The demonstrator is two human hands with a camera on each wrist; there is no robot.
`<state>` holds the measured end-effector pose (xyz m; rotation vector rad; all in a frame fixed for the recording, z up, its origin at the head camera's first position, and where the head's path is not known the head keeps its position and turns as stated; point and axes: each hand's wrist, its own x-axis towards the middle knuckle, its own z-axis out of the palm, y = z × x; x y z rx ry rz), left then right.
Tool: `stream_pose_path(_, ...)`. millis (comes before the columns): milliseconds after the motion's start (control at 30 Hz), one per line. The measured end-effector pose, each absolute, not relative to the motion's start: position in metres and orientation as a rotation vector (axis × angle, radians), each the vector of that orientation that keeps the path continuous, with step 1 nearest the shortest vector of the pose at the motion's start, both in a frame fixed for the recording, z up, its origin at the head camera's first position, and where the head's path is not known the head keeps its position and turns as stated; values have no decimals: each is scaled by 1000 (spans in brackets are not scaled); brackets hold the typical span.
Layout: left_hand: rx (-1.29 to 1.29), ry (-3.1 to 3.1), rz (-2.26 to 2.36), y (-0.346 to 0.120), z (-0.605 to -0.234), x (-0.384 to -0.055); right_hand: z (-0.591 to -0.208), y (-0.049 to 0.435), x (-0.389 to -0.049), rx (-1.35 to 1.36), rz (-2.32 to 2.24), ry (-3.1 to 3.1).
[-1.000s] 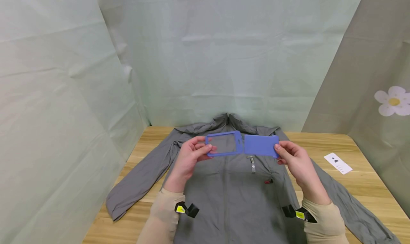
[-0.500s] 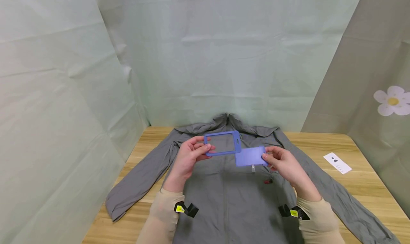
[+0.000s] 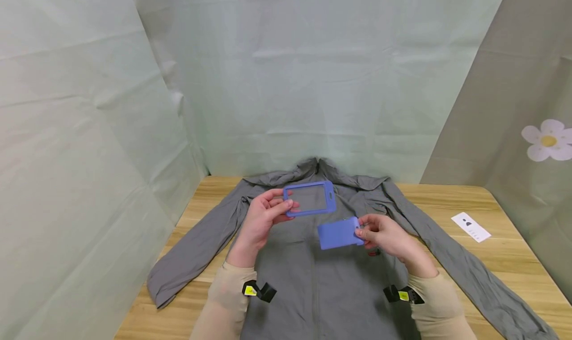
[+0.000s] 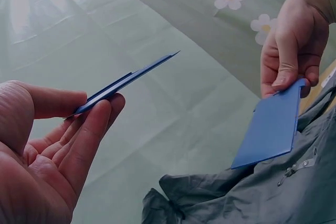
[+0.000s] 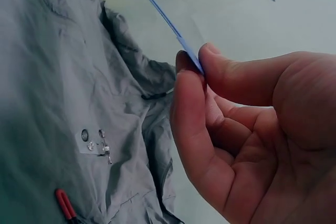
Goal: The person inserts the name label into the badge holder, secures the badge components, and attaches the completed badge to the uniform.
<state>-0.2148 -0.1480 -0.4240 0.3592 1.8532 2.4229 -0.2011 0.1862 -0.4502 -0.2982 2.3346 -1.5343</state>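
Note:
My left hand (image 3: 259, 221) pinches one short end of a blue badge holder frame (image 3: 313, 213) with a see-through window. A slot shows at the frame's other end. The left wrist view has this frame nearly edge-on between thumb and fingers. Lower and to the right, my right hand (image 3: 386, 236) pinches the notched end of a flat blue holder panel (image 3: 337, 234). Frame and panel are apart, both above a grey jacket (image 3: 286, 280). In the right wrist view, a badge clip (image 5: 105, 148) with a clear strap lies on the jacket.
A white card (image 3: 471, 227) with dark printing lies on the wooden table (image 3: 442, 196), right of the jacket. A red and black item (image 5: 65, 203) is on the jacket. Pale fabric walls (image 3: 313, 82) stand behind and at the left.
My right hand has moved left and down with the panel, away from its position in line with the frame. The panel has tilted slightly. My left hand and the frame have barely moved.

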Motion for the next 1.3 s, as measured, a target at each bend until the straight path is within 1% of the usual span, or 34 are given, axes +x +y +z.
stream_pose_path(700, 361, 1858, 2409, -144, -423, -214, -476, 182, -207, -348, -1361, 2328)
stream_pose_path(1067, 361, 1832, 2412, -141, -426, -213, -480, 179, -203, -358, -1218, 2414)
stream_pose_path(1300, 361, 1839, 2405, -141, -427, -213, -482, 176, -200, -296, -1141, 2463)
